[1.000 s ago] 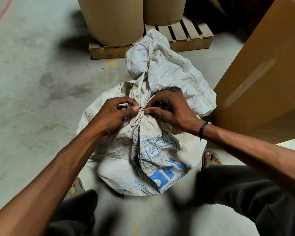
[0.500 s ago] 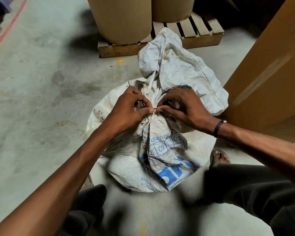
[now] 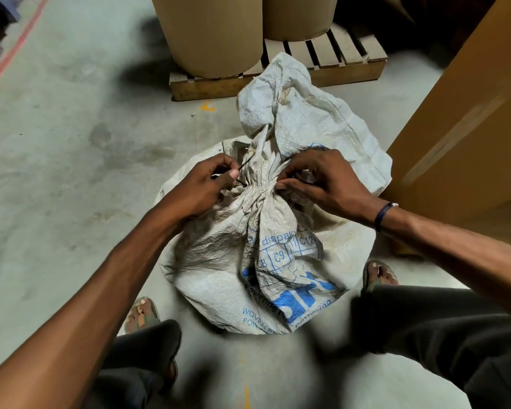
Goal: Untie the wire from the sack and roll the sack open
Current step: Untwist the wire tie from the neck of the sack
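A white woven sack (image 3: 219, 278) with blue print stands on the concrete floor between my feet. Its neck is gathered tight at the middle, and the loose top flops away behind. A thin dark wire (image 3: 242, 168) runs off the left side of the neck. My left hand (image 3: 207, 184) pinches that wire between thumb and fingers. My right hand (image 3: 322, 178) grips the right side of the neck with curled fingers; whether it holds wire there is hidden.
A wooden pallet (image 3: 348, 72) with two big cardboard drums (image 3: 210, 33) stands just behind the sack. A tall brown cardboard box (image 3: 466, 119) rises close on the right. A red floor line (image 3: 15, 51) runs at the far left.
My hands have moved apart along the neck. The left hand has drawn a short length of wire out to the left.
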